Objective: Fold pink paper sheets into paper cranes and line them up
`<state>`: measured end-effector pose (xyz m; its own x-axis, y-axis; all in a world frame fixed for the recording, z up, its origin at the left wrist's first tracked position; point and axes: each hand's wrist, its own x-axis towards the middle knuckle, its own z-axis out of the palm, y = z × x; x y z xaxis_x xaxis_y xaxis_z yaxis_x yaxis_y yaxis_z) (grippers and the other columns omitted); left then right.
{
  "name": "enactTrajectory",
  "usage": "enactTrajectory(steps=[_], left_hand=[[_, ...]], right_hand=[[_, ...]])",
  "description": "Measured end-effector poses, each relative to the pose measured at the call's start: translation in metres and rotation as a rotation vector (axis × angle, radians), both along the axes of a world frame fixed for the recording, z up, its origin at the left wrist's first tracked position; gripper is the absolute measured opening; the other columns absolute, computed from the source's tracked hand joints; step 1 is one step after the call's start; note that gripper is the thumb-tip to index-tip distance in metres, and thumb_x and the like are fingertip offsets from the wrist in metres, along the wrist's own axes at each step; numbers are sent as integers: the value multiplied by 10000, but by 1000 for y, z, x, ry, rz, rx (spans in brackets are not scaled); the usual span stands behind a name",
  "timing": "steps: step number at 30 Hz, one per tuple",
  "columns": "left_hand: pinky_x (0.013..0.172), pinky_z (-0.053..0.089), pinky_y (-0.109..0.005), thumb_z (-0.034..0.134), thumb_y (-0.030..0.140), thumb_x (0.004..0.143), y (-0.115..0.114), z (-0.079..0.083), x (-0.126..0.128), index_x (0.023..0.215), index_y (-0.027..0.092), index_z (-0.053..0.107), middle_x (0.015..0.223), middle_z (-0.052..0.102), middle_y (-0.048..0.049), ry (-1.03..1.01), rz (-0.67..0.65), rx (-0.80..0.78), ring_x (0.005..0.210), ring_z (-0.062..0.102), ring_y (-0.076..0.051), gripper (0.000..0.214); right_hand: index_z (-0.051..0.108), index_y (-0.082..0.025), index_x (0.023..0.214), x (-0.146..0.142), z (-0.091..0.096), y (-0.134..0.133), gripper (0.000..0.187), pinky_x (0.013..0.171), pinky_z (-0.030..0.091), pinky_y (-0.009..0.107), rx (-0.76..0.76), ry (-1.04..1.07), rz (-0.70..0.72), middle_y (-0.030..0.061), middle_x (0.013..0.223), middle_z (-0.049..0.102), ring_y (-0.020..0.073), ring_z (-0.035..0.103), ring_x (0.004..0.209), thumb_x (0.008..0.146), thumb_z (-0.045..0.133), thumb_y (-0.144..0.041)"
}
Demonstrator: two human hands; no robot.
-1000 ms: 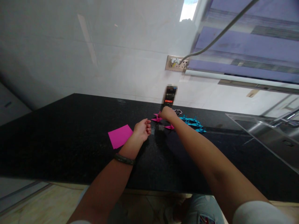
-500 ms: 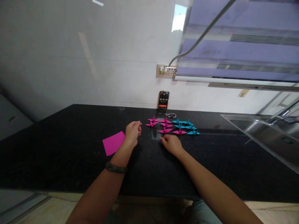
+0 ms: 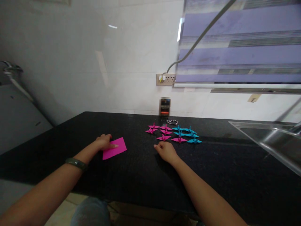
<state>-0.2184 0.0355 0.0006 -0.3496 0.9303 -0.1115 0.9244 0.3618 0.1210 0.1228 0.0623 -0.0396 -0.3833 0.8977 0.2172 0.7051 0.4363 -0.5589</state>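
Note:
My left hand (image 3: 104, 143) reaches over the left edge of a square of pink paper (image 3: 118, 148) lying on the dark countertop. Its thumb rests across the paper, apart from the other fingers, which are at the far left corner. My right hand (image 3: 166, 151) lies on the counter with its fingers curled in and nothing visible in them. Just beyond it are several folded paper cranes, pink ones such as the nearest pink crane (image 3: 164, 137) and blue ones such as the front blue crane (image 3: 194, 141).
A phone (image 3: 165, 107) leans upright against the wall, with a beaded bracelet (image 3: 172, 122) lying near it. The metal sink (image 3: 249, 130) is set into the counter (image 3: 138, 179) at the right. A cable (image 3: 199, 40) runs from the wall socket (image 3: 165, 79).
My left hand has moved left, from beside the pink paper's right edge to its left side, and its thumb has spread onto it. The right hand stays near the cranes. The view has shifted slightly.

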Motion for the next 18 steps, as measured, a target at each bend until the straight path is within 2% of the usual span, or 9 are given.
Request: enactTrajectory(steps=[2,5,10,13,18], left_hand=[[618,408,-317,671,575,370,-2,-1,-5,915,110,605,893,613,-178,-71,18,-33,790,570,-299,719],[567,392,-281,710,504,348,-1,0,-6,721,111,631,707,627,-120,-164,34,-56,684,572,-252,548],[486,358,-245,699,414,449,-4,4,-3,564,150,605,460,528,-11,-307,63,-40,505,512,-164,303],[467,363,-242,696,360,483,-6,6,-4,554,148,606,433,504,2,-406,75,-40,468,491,-145,241],[505,410,-243,713,298,480,-6,6,-13,661,146,656,520,570,-8,-586,72,-73,503,515,-135,244]], right_hand=[[572,-169,585,-2,0,-2,360,492,272,200,-5,17,16,8,564,562,95,467,521,785,445,-440],[571,-168,585,-3,0,-3,356,485,263,203,-8,36,25,8,562,556,95,455,513,783,447,-438],[561,-167,563,-1,0,0,362,484,257,207,-10,56,23,8,540,539,96,442,504,784,440,-427],[560,-169,561,0,0,0,355,488,257,207,-11,69,29,5,542,537,95,442,508,779,447,-426],[549,-171,548,0,0,1,355,491,259,208,-23,81,44,1,543,534,96,445,511,769,457,-434]])
